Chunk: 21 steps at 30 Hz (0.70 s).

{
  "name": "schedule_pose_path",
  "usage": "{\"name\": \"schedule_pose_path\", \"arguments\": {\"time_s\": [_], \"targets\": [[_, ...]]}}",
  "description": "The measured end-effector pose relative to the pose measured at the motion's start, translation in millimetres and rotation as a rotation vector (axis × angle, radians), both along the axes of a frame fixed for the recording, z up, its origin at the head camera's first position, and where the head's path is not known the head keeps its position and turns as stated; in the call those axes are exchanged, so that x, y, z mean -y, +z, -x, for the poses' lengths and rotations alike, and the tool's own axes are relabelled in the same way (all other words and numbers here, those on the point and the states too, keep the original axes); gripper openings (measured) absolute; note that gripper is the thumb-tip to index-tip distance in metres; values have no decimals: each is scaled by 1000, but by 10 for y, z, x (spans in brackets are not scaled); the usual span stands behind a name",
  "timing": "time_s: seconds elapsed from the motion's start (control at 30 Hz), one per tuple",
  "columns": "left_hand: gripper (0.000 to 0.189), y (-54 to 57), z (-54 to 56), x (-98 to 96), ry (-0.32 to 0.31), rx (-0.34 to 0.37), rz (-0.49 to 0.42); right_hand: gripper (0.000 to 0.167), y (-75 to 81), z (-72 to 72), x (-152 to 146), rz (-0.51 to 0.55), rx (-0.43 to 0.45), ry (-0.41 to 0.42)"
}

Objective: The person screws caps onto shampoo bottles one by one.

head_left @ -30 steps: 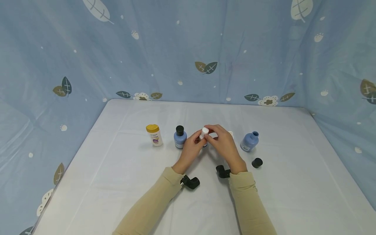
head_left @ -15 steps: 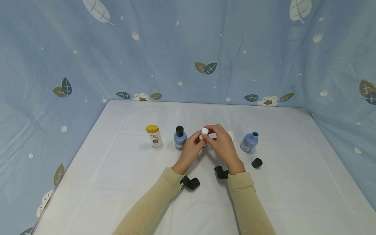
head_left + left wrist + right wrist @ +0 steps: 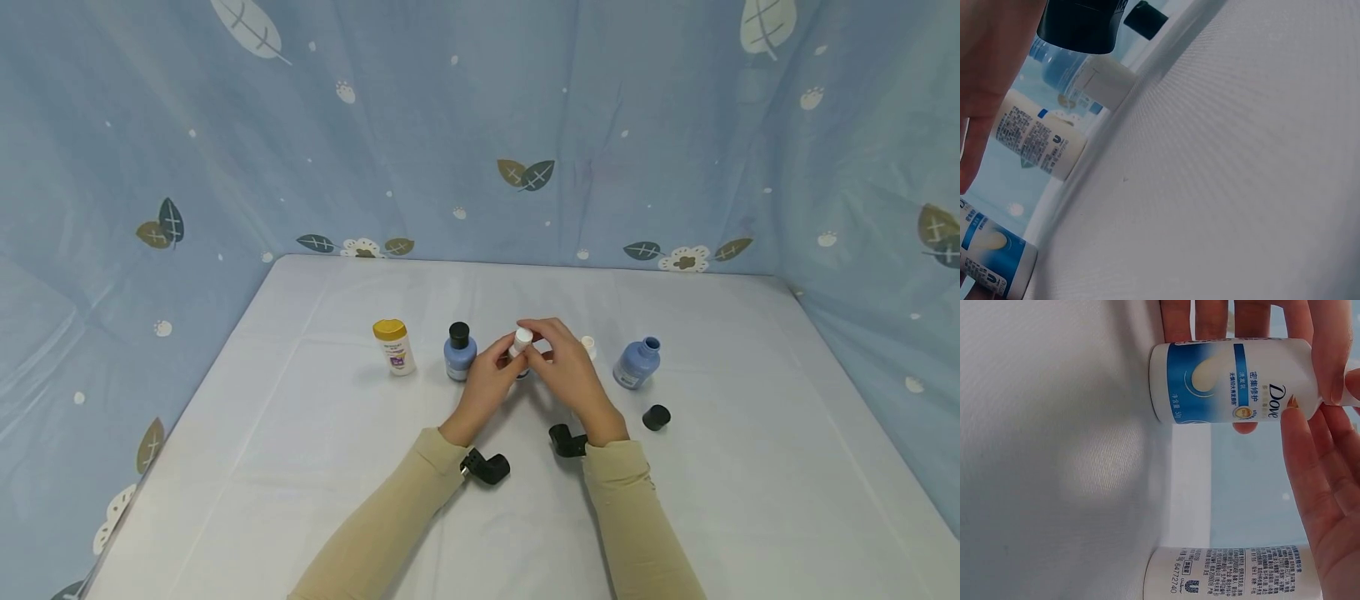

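In the head view, a small white shampoo bottle (image 3: 516, 352) stands between my two hands, its white cap (image 3: 523, 336) uppermost. The right wrist view shows the bottle's blue and white Dove label (image 3: 1241, 381). My left hand (image 3: 486, 387) grips the body, fingers behind it. My right hand (image 3: 572, 372) is at the top, thumb and fingers around the cap and neck; in the right wrist view one finger (image 3: 1297, 440) touches the shoulder. The base is at table level; whether it touches is hard to tell. Another white bottle (image 3: 588, 346) is partly hidden behind my right hand.
A white bottle with a yellow cap (image 3: 394, 347) and a blue bottle with a black cap (image 3: 460, 353) stand to the left. An uncapped blue bottle (image 3: 636, 363) stands to the right, with a loose black cap (image 3: 656, 417) nearer on the white table (image 3: 315, 500).
My right fingers and thumb have shifted slightly around the cap, and that wrist has moved a little. My left hand stays in place on the bottle.
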<state>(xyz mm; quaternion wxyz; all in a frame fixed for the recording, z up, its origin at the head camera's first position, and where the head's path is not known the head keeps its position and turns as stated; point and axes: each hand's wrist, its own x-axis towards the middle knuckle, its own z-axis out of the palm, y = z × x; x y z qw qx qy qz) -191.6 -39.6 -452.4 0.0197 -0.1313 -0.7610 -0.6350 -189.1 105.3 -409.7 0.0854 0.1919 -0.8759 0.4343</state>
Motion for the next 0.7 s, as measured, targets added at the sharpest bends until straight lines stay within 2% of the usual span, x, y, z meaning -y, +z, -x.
{"name": "schedule_pose_path", "arguments": {"time_s": [0.2, 0.57, 0.63, 0.7], "targets": [[39, 234, -134, 16, -18, -25, 0, 35, 7, -1, 10, -16, -21, -22], [38, 236, -135, 16, -17, 5, 8, 34, -3, 9, -4, -41, -44, -21], [38, 224, -128, 17, -20, 1, 3, 34, 0, 9, -7, -43, -41, -21], [38, 147, -87, 16, -21, 1, -8, 34, 1, 9, -10, -42, -43, -18]]}}
